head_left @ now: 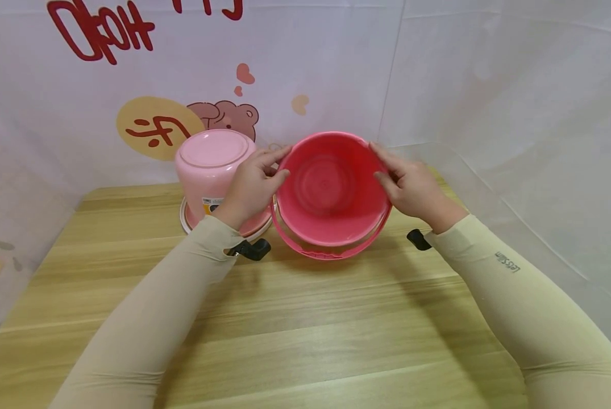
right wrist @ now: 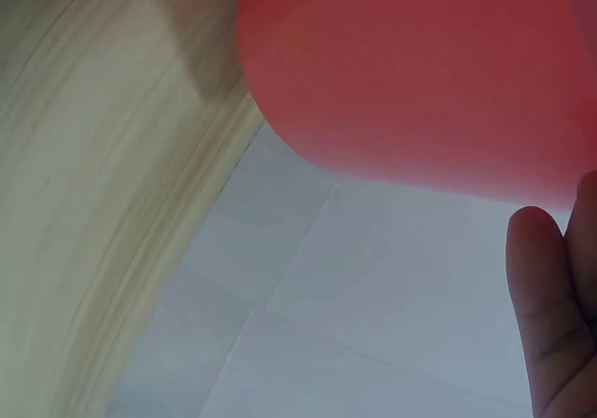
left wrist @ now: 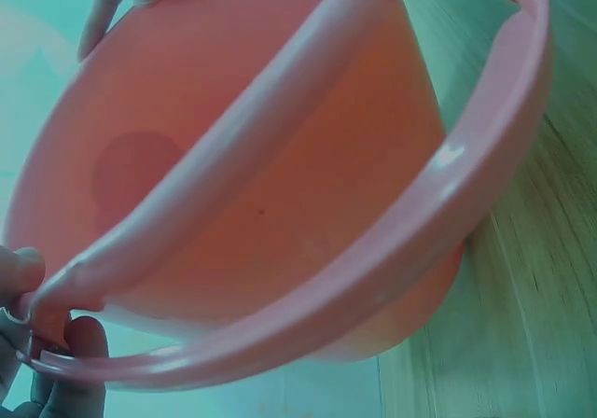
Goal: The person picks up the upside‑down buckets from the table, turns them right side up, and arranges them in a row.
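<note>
A red plastic bucket (head_left: pixel 331 187) is held tilted with its mouth toward me, its handle (head_left: pixel 325 254) hanging along the lower rim. My left hand (head_left: pixel 254 184) grips the bucket's left rim, thumb on the inner side; in the left wrist view its fingers (left wrist: pixel 84 353) pinch the rim where the handle joins. Opposite, my right hand (head_left: pixel 412 184) pinches the right rim, thumb inside and fingers outside. The right wrist view shows the bucket's outer wall (right wrist: pixel 420 82) beside the right fingers (right wrist: pixel 546 297).
Left of the bucket, a pink bucket (head_left: pixel 203 176) stands upside down on a white-rimmed pink base (head_left: pixel 185 218), partly behind my left hand. The wooden table (head_left: pixel 305 329) meets a white printed curtain (head_left: pixel 325 62) at the back and a plain white one (head_left: pixel 530 113) at right.
</note>
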Demonstrator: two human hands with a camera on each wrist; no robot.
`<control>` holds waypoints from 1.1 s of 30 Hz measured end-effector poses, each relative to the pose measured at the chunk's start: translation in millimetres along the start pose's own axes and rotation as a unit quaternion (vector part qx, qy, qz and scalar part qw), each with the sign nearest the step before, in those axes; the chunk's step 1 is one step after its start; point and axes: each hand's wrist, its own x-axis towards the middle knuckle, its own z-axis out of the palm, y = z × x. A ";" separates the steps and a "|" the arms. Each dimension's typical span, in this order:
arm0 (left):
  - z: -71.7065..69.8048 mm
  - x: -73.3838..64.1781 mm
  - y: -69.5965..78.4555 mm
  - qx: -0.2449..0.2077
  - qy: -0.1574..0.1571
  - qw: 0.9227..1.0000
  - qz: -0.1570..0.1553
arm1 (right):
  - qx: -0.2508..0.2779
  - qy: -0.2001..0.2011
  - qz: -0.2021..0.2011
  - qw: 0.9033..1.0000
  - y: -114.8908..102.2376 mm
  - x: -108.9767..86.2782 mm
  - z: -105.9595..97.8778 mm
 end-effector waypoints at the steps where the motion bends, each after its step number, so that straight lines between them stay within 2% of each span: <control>1: -0.1 0.1 0.8 0.001 0.001 1.000 0.000 | -0.001 0.000 0.002 1.000 -0.4 0.0 -0.3; 9: -0.3 -0.8 2.1 0.029 0.013 0.999 0.025 | 0.014 -0.002 0.032 0.999 -2.4 2.8 -1.6; 15: -1.8 -2.5 -0.8 0.042 0.006 0.998 0.051 | 0.027 -0.005 0.069 0.997 -5.5 5.4 -3.7; 22: -2.1 -6.6 -3.1 0.055 -0.018 0.997 0.043 | 0.042 -0.004 0.112 0.993 -6.8 7.2 -4.6; 25: -0.8 -7.1 -4.4 0.075 -0.017 0.996 0.041 | 0.039 -0.008 0.129 0.991 -5.9 7.5 -3.6; 33: 2.8 -7.1 -7.0 0.129 0.012 0.990 0.052 | -0.015 -0.063 0.104 0.992 -2.4 3.5 -4.0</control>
